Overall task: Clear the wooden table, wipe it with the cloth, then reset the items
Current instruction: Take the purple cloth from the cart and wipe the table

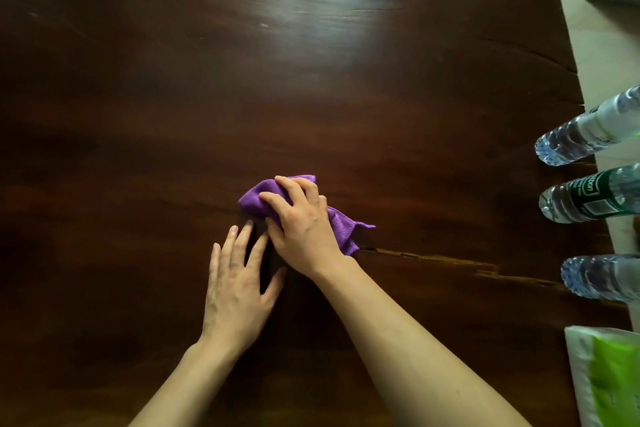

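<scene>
Near the middle of the dark wooden surface [346, 97], the left hand [237, 282] lay flat, fingers spread. Just beyond, the right hand [304, 224] curled its grip over a bunched purple microfibre cloth [254, 199]. Three clear plastic water bottles [585, 199] stood along the right edge.
</scene>
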Demonstrator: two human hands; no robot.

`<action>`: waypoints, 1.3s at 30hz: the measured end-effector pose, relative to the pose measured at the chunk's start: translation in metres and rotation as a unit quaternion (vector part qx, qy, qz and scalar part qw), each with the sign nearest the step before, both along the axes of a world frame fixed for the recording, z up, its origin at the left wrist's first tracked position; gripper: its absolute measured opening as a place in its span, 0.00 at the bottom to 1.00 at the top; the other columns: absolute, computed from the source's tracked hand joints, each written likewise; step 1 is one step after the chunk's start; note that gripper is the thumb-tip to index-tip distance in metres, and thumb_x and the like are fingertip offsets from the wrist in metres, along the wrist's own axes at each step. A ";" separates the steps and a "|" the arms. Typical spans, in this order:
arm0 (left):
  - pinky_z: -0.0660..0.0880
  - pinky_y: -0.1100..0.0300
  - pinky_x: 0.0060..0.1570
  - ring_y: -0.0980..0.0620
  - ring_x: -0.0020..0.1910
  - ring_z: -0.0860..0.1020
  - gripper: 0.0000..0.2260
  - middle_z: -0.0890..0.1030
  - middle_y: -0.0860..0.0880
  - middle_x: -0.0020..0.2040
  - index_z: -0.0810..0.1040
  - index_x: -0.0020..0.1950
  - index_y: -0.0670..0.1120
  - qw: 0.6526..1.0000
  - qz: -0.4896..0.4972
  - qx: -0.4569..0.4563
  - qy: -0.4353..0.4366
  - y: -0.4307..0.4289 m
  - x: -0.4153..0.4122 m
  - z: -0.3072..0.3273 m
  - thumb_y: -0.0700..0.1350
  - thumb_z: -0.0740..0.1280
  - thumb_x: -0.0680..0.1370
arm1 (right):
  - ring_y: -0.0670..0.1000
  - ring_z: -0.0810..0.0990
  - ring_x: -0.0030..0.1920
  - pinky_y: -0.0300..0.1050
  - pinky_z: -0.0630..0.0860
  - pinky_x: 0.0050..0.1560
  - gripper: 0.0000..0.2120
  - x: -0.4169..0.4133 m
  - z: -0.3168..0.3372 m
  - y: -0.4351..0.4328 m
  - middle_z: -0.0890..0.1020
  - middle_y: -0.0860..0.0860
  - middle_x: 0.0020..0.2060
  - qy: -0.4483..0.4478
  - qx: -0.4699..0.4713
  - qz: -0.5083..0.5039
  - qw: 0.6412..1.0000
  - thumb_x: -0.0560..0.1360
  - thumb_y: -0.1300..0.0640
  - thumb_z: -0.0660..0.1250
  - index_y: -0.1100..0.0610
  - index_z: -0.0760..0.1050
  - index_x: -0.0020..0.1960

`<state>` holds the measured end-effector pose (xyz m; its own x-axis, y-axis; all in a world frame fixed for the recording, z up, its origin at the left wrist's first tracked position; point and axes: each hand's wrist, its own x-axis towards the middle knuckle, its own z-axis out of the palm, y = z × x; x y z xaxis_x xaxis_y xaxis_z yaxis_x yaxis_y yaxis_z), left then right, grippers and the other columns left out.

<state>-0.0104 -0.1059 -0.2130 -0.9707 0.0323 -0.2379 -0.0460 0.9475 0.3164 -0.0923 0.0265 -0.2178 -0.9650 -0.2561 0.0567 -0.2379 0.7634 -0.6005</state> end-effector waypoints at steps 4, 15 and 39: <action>0.45 0.47 0.80 0.49 0.82 0.48 0.30 0.56 0.48 0.82 0.61 0.80 0.50 1.000 0.000 0.001 -0.001 0.000 -0.001 0.002 0.57 0.64 0.80 | 0.60 0.69 0.70 0.58 0.73 0.58 0.17 -0.001 0.007 0.003 0.75 0.56 0.71 -0.019 -0.018 -0.002 1.000 0.77 0.56 0.68 0.55 0.79 0.66; 0.65 0.45 0.74 0.44 0.75 0.67 0.25 0.70 0.43 0.75 0.74 0.71 0.45 0.998 0.044 0.042 0.009 -0.015 0.022 0.022 0.51 0.72 0.76 | 0.56 0.70 0.69 0.57 0.73 0.62 0.20 0.050 0.038 0.030 0.75 0.53 0.69 -0.028 -0.045 -0.096 0.994 0.78 0.54 0.67 0.52 0.75 0.69; 0.71 0.38 0.67 0.37 0.68 0.74 0.23 0.75 0.38 0.69 0.80 0.64 0.41 0.990 -0.140 0.002 0.029 -0.019 0.093 0.021 0.47 0.77 0.71 | 0.54 0.70 0.72 0.54 0.70 0.69 0.26 0.225 0.040 0.089 0.73 0.53 0.72 -0.041 0.063 -0.319 0.945 0.79 0.41 0.62 0.51 0.70 0.73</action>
